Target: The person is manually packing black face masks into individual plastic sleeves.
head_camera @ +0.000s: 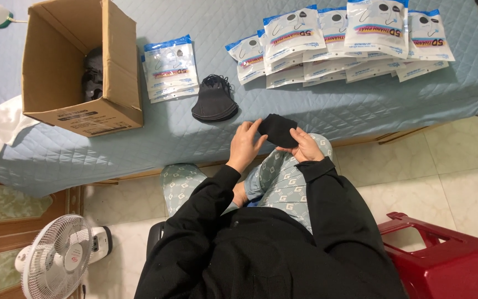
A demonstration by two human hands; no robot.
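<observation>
Head view: looks down past black sleeves and patterned trousers to the edge of a quilted blue cover (pixel 360 105).
Nearest floor: red plastic stool (pixel 449 260) at lower right, white fan (pixel 56 260) at lower left.
Left hand (pixel 244 145): fingers curled together against the left edge of a black mask (pixel 278 130), thumb on top.
Right hand (pixel 305 147): fingers pinched on the right side of the same mask, from below.
Black mask: held between both hands, just above the knees, at the near edge of the cover, not lying on it.
Mask stack (pixel 214 99): several black masks piled on the cover, just beyond the hands, ear loops loose on top.
Small packet pile (pixel 170 69): flat white and blue packets, stacked, between the stack and the box.
Cardboard box (pixel 76 66): open at the top, flaps up, at far left on the cover; dark items inside against the right wall, too shadowed to tell apart.
White cloth (pixel 4 124): crumpled, touching the left side of the box.
Far packets (pixel 344 41): many white and blue packets overlapping in a long row across the far right; contents not clear through the printing.
</observation>
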